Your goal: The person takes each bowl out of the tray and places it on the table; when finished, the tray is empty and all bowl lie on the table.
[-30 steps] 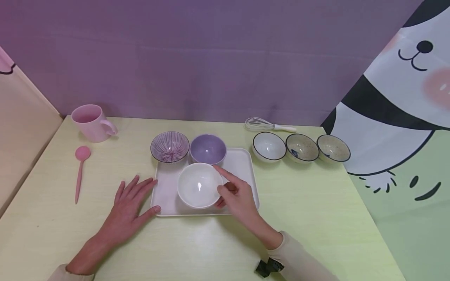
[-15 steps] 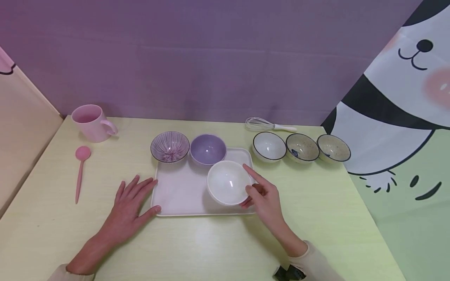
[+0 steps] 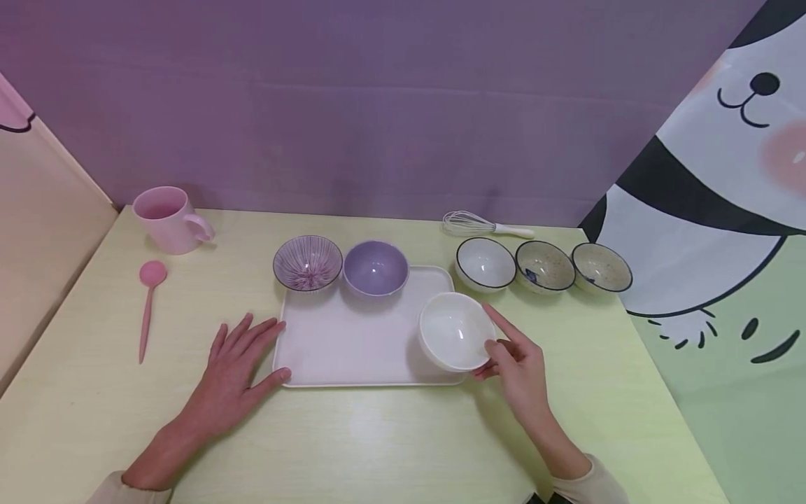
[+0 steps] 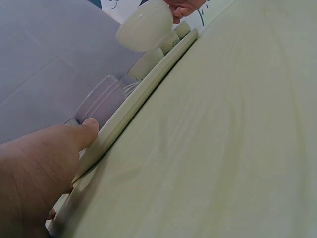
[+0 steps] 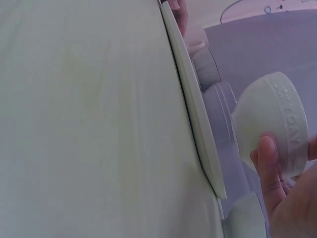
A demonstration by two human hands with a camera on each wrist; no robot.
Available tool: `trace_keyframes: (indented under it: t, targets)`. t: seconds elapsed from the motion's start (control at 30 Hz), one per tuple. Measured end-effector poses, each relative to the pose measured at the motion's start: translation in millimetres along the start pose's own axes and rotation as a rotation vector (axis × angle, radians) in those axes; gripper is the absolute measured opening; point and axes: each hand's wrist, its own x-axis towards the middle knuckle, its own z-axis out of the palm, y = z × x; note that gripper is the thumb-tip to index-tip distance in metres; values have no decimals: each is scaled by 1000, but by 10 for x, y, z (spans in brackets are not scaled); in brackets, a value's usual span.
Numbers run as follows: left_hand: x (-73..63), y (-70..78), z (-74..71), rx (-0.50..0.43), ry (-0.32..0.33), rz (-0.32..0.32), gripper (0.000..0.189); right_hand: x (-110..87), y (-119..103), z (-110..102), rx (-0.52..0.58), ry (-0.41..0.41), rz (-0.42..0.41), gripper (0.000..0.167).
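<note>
My right hand [image 3: 521,371] grips a white bowl [image 3: 455,332] by its right side, thumb near the rim and index finger along the far edge. In the right wrist view the white bowl [image 5: 271,121] has raised lettering below its rim and is held up above the tray. The white rectangular tray [image 3: 352,357] lies on the table. At its left edge my left hand [image 3: 233,378] rests with fingers spread, fingertips and thumb touching the tray's side. Along the tray's far edge stand a purple-striped bowl [image 3: 308,263] and a plain purple bowl [image 3: 376,269].
Back right, a dark-rimmed white bowl [image 3: 485,264] stands beside two speckled beige bowls, one speckled bowl [image 3: 545,267] in the middle and another speckled bowl [image 3: 601,268] at the end. Behind them lies a whisk [image 3: 485,225]. A pink mug [image 3: 168,220] and pink spoon [image 3: 150,301] are at left.
My right hand has carried the white bowl rightward, from over the middle of the tray to over its right edge. The left hand stays at the tray's left side.
</note>
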Motion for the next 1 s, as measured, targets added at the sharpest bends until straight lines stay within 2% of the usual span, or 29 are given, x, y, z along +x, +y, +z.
trace_keyframes:
  t: [0.3, 0.63, 1.0]
  targets:
    - [4, 4, -11, -2, -7, -4, 70, 27, 37, -292, 30, 89, 25, 50]
    - [13, 0, -5, -6, -22, -14, 70, 24, 61, -509, 36, 162, 53, 50]
    - [9, 7, -17, 2, -26, -17, 70, 52, 135, -752, 75, 251, 31, 49]
